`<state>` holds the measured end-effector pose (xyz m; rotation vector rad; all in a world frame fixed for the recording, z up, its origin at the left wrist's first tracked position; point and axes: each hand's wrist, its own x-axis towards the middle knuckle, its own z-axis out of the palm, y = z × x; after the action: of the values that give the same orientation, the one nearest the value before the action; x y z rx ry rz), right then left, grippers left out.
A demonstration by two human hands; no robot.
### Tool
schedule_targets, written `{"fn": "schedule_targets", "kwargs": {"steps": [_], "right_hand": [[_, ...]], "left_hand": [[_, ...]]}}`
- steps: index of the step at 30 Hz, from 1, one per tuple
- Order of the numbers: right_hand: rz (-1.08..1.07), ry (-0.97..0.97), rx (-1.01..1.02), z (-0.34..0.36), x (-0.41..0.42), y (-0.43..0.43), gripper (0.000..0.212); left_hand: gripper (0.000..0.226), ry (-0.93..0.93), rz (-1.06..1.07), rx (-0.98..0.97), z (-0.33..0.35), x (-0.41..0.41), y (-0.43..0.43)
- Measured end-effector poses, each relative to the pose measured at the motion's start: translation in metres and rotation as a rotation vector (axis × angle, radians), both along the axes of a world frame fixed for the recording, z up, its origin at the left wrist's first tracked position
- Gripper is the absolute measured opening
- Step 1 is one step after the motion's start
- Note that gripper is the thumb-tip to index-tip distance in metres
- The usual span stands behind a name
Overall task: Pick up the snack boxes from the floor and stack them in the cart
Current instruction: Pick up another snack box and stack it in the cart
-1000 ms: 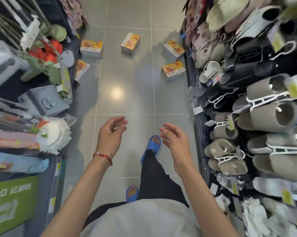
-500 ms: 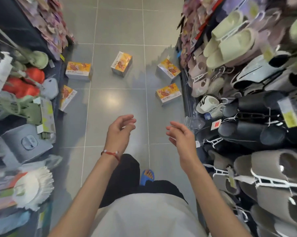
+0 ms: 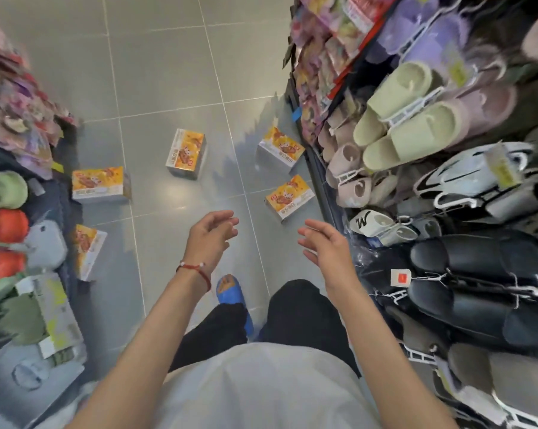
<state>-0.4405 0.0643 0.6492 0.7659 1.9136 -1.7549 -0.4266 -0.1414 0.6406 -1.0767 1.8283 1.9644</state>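
Note:
Several orange-and-yellow snack boxes lie on the grey tiled floor ahead. One box [image 3: 288,197] lies nearest, just beyond my right hand [image 3: 325,246]. Another box [image 3: 279,147] sits behind it against the right shelf. A third box [image 3: 185,153] stands mid-aisle, and two more boxes [image 3: 98,184] [image 3: 86,247] rest along the left shelf. My left hand [image 3: 211,235], with a red string bracelet at the wrist, hovers open in front of me. Both hands hold nothing, fingers loosely spread. No cart is in view.
A rack of slippers [image 3: 410,131] crowds the right side of the narrow aisle. Shelves with mops, sponges and packaged goods [image 3: 16,243] line the left. My blue sandal [image 3: 230,292] steps on the floor tiles [image 3: 168,72] between them.
I have walked forward along the aisle, so the boxes are closer and larger in view. Both hands stay raised and empty, roughly as before.

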Motion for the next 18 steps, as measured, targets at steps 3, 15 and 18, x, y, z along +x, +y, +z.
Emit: {"fn": "schedule_targets", "kwargs": {"steps": [3, 15, 18], "right_hand": [[-0.015, -0.014, 0.011, -0.007, -0.041, -0.003, 0.017], [0.25, -0.038, 0.182, -0.101, -0.234, 0.02, 0.027], [0.328, -0.043, 0.226, -0.143, -0.272, 0.02, 0.024]], "left_hand": [[0.024, -0.028, -0.014, 0.006, -0.006, -0.044, -0.005], [0.023, -0.259, 0.062, 0.029, -0.103, -0.216, 0.03], [0.021, -0.303, 0.073, 0.061, -0.149, -0.248, 0.035]]}}
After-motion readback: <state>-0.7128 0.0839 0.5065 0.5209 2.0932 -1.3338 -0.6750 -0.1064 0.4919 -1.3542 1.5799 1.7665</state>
